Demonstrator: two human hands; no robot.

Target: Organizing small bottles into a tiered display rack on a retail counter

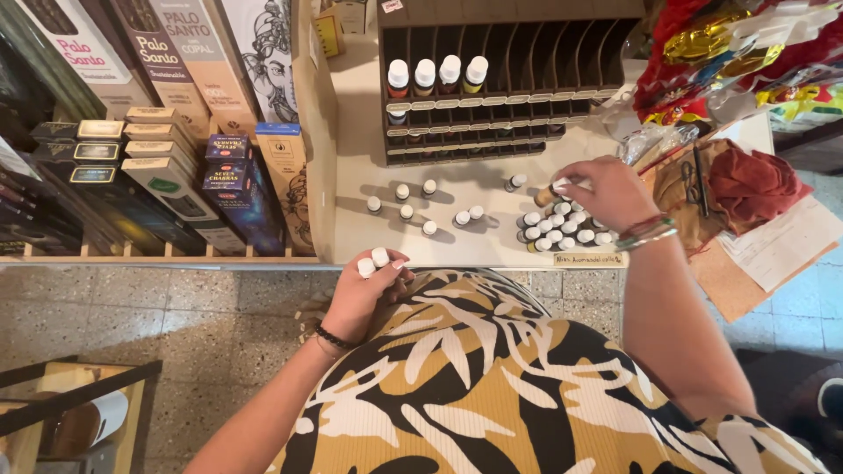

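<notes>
Left hand curls closed around two small white-capped bottles, held against the patterned dress at the counter's edge. Right hand pinches one small amber white-capped bottle above a cluster of white-capped bottles on the beige countertop, below a dark wooden slotted rack.

The left hand hides the bodies of two small white-capped bottles; only the caps show. The right hand covers most of one small bottle. Contents of the dark rack slots are too shadowed to tell. The tall boxes at upper left are cut off by the top edge.
</notes>
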